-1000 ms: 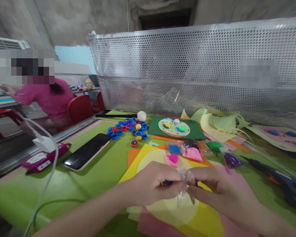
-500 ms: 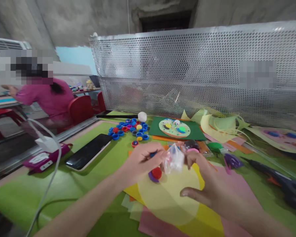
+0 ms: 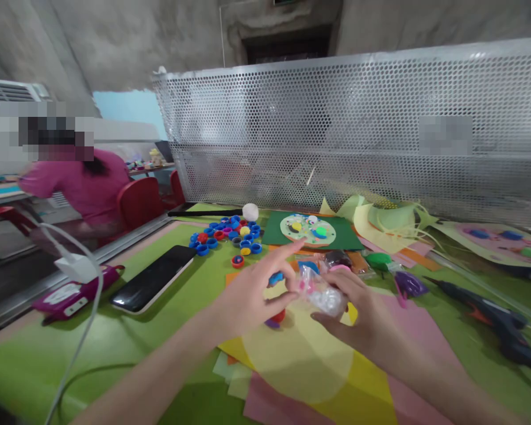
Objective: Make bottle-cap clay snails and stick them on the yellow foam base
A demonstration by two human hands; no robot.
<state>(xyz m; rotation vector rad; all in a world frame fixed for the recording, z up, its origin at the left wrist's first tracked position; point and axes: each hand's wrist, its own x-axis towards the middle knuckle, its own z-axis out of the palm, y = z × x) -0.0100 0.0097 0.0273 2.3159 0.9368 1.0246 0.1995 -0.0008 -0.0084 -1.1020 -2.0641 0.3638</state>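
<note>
A small clear plastic bag [image 3: 326,300] with something white in it is held up over the pale yellow paper circle [image 3: 301,360]. My left hand [image 3: 252,295] pinches the bag's left edge between thumb and a finger, its index finger raised. From the other side, my right hand [image 3: 354,304] grips the bag between thumb and fingers. Below my left fingers sits a red round piece [image 3: 278,316] on a purple one, partly hidden. A blue piece [image 3: 275,277] shows behind the left fingers. Under the circle lie yellow, pink and green sheets.
Several bottle caps [image 3: 230,231] cluster beyond a black phone [image 3: 154,278]. A purple power strip [image 3: 77,295] with a white cable is at left. A glue gun [image 3: 487,316] lies right. A decorated disc [image 3: 308,230] rests on green card before the perforated metal screen [image 3: 336,118]. A person [image 3: 82,183] sits left.
My right hand has closed on the bag, where its fingers were apart before. The left index finger has lifted away, and the bag has tilted down toward the right hand.
</note>
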